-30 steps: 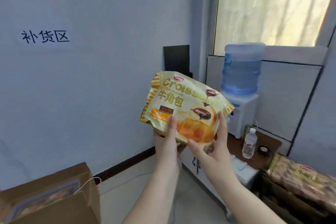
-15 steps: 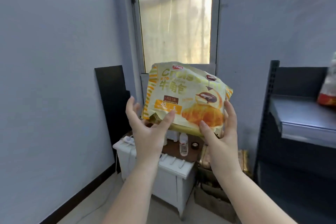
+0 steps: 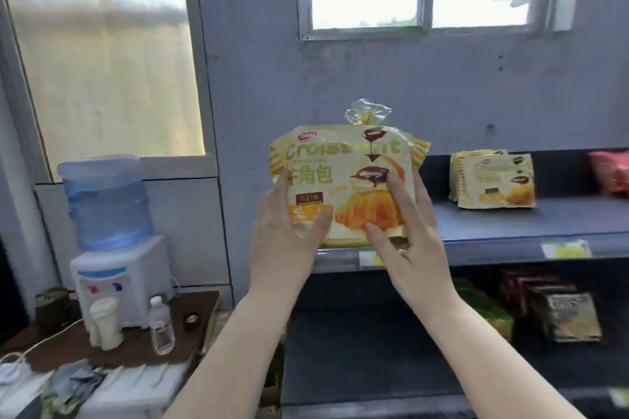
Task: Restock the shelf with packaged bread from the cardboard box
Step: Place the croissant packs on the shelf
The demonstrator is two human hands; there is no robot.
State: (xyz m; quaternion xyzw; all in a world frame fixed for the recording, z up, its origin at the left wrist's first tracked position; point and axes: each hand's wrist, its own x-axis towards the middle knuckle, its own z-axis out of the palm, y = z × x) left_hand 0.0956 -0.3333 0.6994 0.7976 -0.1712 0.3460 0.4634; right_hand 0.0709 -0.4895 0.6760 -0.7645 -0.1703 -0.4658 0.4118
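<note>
A yellow croissant bread pack [image 3: 343,177] is held upright in both hands at the left end of the grey upper shelf [image 3: 531,218]. My left hand [image 3: 289,218] grips its lower left side, thumb across the front. My right hand [image 3: 405,218] grips its lower right side. Its bottom edge is level with the shelf's front lip; whether it rests on the shelf I cannot tell. Another croissant pack [image 3: 493,180] stands further right on the same shelf. The cardboard box is out of view.
A red pack [image 3: 611,177] sits at the shelf's far right. The lower shelf holds a green pack [image 3: 483,309] and dark packs [image 3: 565,313]. To the left, a water dispenser [image 3: 112,241], a cup [image 3: 105,323] and a small bottle [image 3: 161,326] stand on a brown table.
My view has swung right from the wall and window to the shelf. Both hands have carried the croissant pack along and turned it upright at the shelf's left end.
</note>
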